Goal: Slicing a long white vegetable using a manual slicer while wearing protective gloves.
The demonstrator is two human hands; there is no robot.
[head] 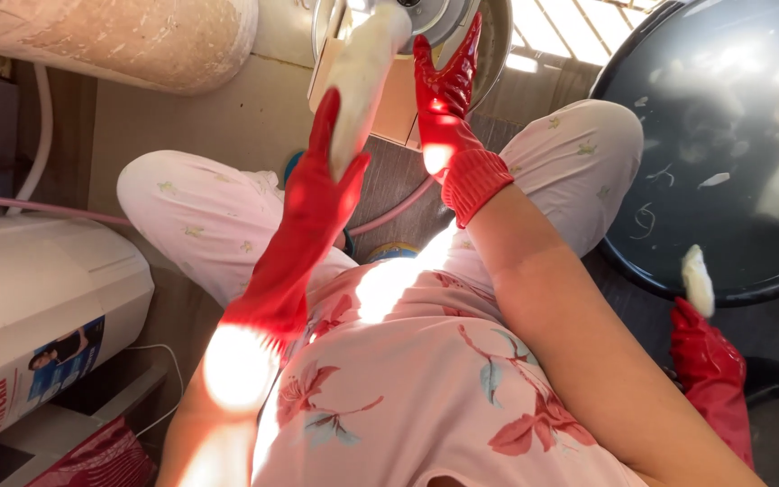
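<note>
Centrally, toward twelve o'clock, a pale cream, elongated strip of soft material rises from the left hand to a round metal machine at the top edge; its surface looks matte and slightly lumpy. At two to three o'clock a large dark round tray carries pale scraps, with a co-worker's red glove at four o'clock holding a small white piece. At nine o'clock stands a white appliance on a dark plank floor. Both hands wear red rubber gloves. Left thumb and fingers pinch the strip's lower end. The right hand, at one o'clock, lies flat with fingers pressed together, extended just beside the strip's upper part; contact cannot be told.
</note>
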